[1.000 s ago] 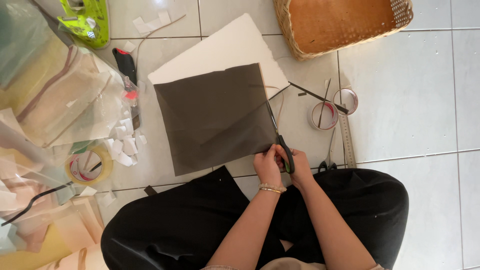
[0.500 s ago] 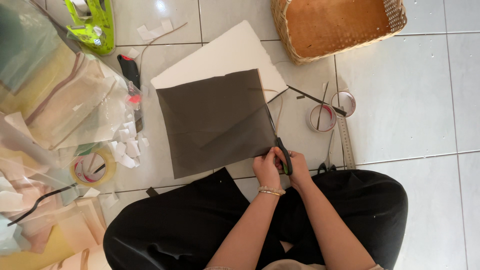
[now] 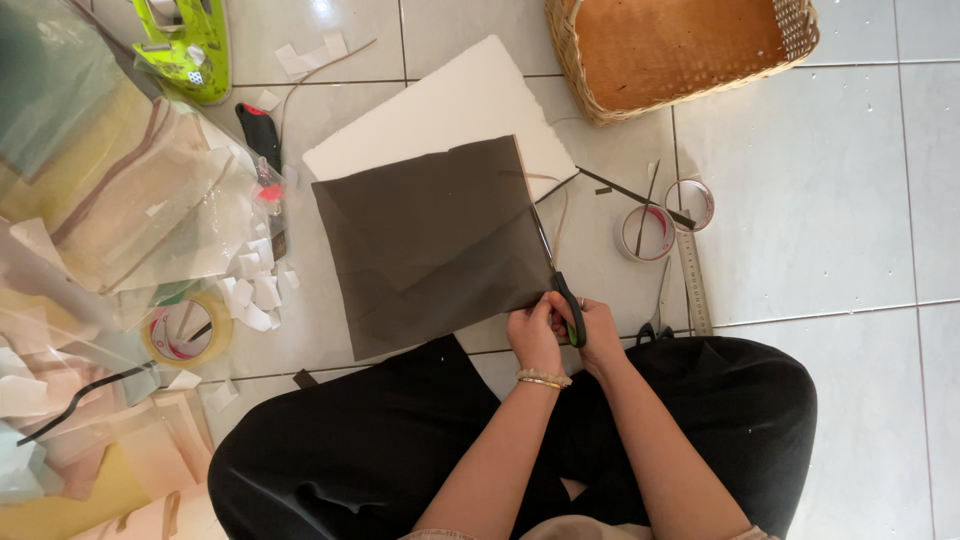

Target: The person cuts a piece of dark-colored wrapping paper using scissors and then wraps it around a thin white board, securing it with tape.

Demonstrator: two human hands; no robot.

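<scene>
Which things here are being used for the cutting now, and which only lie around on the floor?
In use:
- scissors, in the right hand
- dark sheet, steadied by the left hand
- white board under the sheet

Lying about:
- wicker basket
- two tape rolls
- metal ruler
- green tape dispenser
- paper scraps

- The left hand [image 3: 533,337] has a thin gold bangle [image 3: 542,381] at the wrist, with a string of small pale beads beside it
- The right hand [image 3: 600,333] wears no ring or band that shows
- Both forearms are bare, with no sleeves in sight
- Loose black trousers [image 3: 360,450] cover both legs, with soft folds in the cloth
- A strip of beige top [image 3: 580,528] shows at the bottom edge
</scene>
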